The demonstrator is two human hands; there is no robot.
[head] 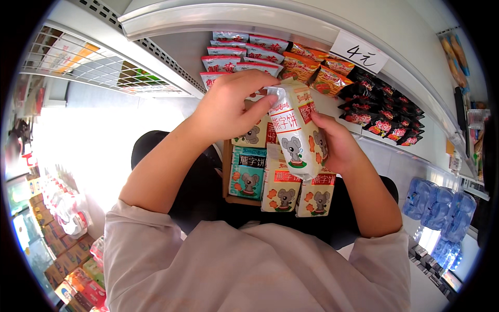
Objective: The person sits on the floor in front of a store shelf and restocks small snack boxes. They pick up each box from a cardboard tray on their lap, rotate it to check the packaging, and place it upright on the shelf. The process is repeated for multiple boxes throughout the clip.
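Both hands hold one cream biscuit packet [290, 132] with a cartoon koala on it, tilted above a cardboard box [242, 200]. My left hand [234, 103] pinches its upper end between thumb and fingers. Around its right side wraps my right hand [338, 146], the fingers behind it hidden. Below, over my lap, the box holds a teal packet [247, 173] and more cream packets of the same kind. Two cream packets, one of them this cream packet [281, 191], reach past the box's near edge. The held packet covers part of the box.
On the shelf ahead stand rows of silver-and-red snack bags [222, 64], orange snack bags [300, 66] and black snack bags [378, 103]. A handwritten price card [358, 51] hangs on the shelf edge [234, 17] above. Shrink-wrapped water bottles [438, 204] stand at right, stacked cartons [68, 249] at left.
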